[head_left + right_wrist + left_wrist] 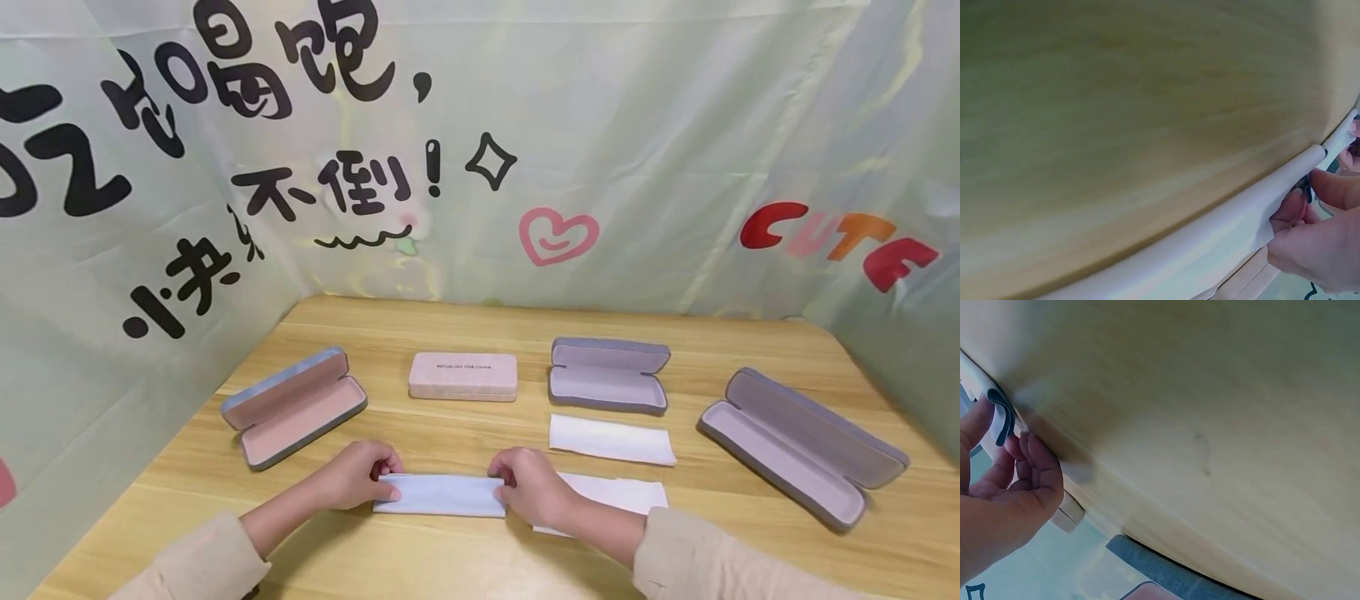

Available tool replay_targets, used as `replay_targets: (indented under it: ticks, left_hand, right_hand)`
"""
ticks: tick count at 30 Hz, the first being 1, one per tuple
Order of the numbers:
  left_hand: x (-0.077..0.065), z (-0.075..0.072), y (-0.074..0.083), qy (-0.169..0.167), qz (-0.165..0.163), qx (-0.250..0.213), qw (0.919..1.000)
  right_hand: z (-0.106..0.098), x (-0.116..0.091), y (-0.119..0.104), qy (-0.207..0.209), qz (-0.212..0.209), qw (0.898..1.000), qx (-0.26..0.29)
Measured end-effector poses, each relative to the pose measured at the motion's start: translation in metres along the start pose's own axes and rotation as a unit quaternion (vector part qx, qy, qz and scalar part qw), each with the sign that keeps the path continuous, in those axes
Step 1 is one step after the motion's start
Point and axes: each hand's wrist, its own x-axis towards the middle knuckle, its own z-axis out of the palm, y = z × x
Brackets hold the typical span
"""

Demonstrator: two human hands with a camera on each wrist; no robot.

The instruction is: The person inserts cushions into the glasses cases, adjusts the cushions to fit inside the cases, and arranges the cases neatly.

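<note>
A light blue folded cloth (pixel 441 495) lies lengthwise in front of me, its layers stacked in a narrow strip. My left hand (pixel 358 477) pinches its left end, thumb on top and fingers behind. In the left wrist view, the folded end (pixel 1001 415) curls between thumb and fingers of the left hand (pixel 1016 481). The right end is pinched by my right hand (pixel 534 487). Beside that hand, partly covered by the forearm, is a white folded cloth (pixel 615 492), large in the right wrist view. Another white folded cloth (pixel 611 439) lies behind it.
On the wooden table (pixel 450 567), an open blue glasses case (pixel 296 408) with pink lining stands left. A closed pink case (pixel 462 377) sits at the back middle. Two open grey-purple cases stand at the back (pixel 607 375) and right (pixel 802 450). Printed curtains (pixel 660 167) surround the table.
</note>
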Motion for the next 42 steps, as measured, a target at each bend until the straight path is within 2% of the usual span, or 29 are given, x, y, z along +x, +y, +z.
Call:
replay_targets:
  ticks: [8,17,21,26,31,38,42]
  left_hand:
    - [-0.001,-0.002,0.001,-0.004,0.007,0.009,0.9999]
    - [0.001,-0.006,0.001,-0.01,-0.001,-0.006,0.9999]
    - [0.0,-0.006,0.001,-0.015,-0.009,-0.017,0.9997]
    - [0.0,-0.008,-0.001,-0.02,-0.018,-0.053,0.9982]
    - [0.003,-0.011,-0.003,-0.014,-0.02,-0.097,0.995]
    - [0.006,-0.008,0.001,-0.005,-0.051,-0.178,0.9827]
    - [0.009,-0.003,0.002,0.01,-0.059,-0.209,0.9762]
  right_hand:
    - [-0.001,0.003,-0.006,-0.017,0.022,1.0,-0.014]
    - [-0.001,0.003,-0.008,-0.013,0.02,1.0,-0.016]
    - [-0.003,0.003,-0.01,-0.027,0.024,0.999,-0.01]
    - [-0.008,0.003,-0.009,-0.033,0.027,0.999,0.004]
    - [-0.014,0.004,-0.005,-0.019,0.032,0.999,0.027]
    - [-0.024,0.006,-0.002,0.003,0.034,0.996,0.084]
    - [-0.03,0.008,0.0,0.004,0.061,0.991,0.121]
